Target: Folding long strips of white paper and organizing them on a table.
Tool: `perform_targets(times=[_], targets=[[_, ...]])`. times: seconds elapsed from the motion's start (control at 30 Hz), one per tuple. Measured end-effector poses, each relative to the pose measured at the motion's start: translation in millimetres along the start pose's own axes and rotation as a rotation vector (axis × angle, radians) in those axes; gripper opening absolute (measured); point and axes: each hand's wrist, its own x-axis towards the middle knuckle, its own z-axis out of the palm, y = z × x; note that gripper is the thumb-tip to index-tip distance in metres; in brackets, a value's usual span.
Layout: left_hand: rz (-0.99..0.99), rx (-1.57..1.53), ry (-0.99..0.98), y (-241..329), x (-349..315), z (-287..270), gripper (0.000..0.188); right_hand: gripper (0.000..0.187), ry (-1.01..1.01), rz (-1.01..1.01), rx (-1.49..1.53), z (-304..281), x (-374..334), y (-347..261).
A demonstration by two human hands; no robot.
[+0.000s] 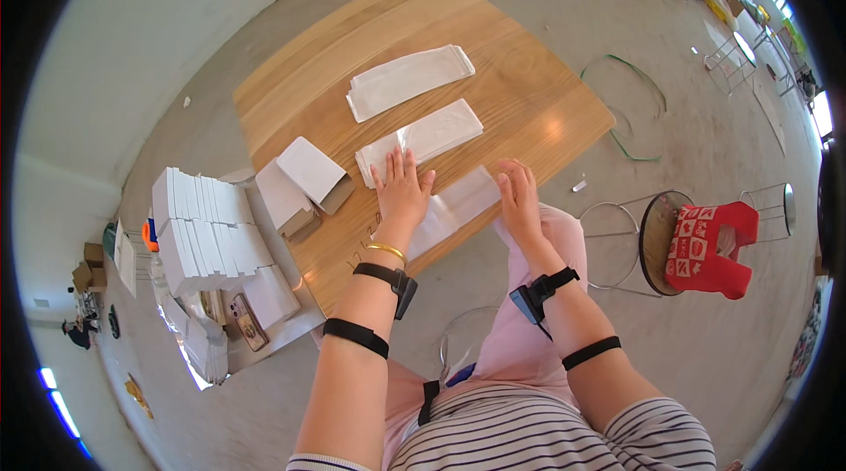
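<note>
At the left of the frame a long row of flat white cartons [204, 229] stands packed on edge on a side surface, with a phone [245, 319] lying just below it. To the right of that, near the left edge of the wooden worktop [493, 48], two folded white boxes [304, 182] lie side by side, their open ends toward the lower right.

Just right of the boxes, in the centre of the frame, my left hand [402, 192] lies flat and spread wide, palm down, fingers pointing up the frame. It presses on the left end of a clear plastic sleeve [460, 207] that runs along the near edge of the worktop. My fingertips reach the lower edge of a stack of white bags [421, 140] just above. Higher up, toward the upper centre, a second stack of white bags [409, 81] lies apart from the first.

Further right, my right hand [518, 198] rests open on the right end of the same sleeve, fingers loosely extended, holding nothing closed in its grip. At the right of the frame a round stool with a red cloth [712, 247] stands on the floor, well apart from the worktop.
</note>
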Motion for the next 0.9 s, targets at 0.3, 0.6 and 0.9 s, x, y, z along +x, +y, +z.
perform_targets(times=[0.3,0.6,0.9], targets=[[0.046,-0.167,0.269,-6.0,-9.0,-35.8,0.069,0.025,0.022,0.005,0.035,1.6,-3.2,-11.1],[0.147,-0.784,0.383,-33.9,-126.6,-137.4,0.062,0.032,-0.276,0.415,0.647,65.1,-21.1,-48.0],[0.062,-0.295,0.451,-95.1,-239.3,-163.6,0.055,0.031,-0.758,0.819,0.938,114.2,-53.1,-113.7]])
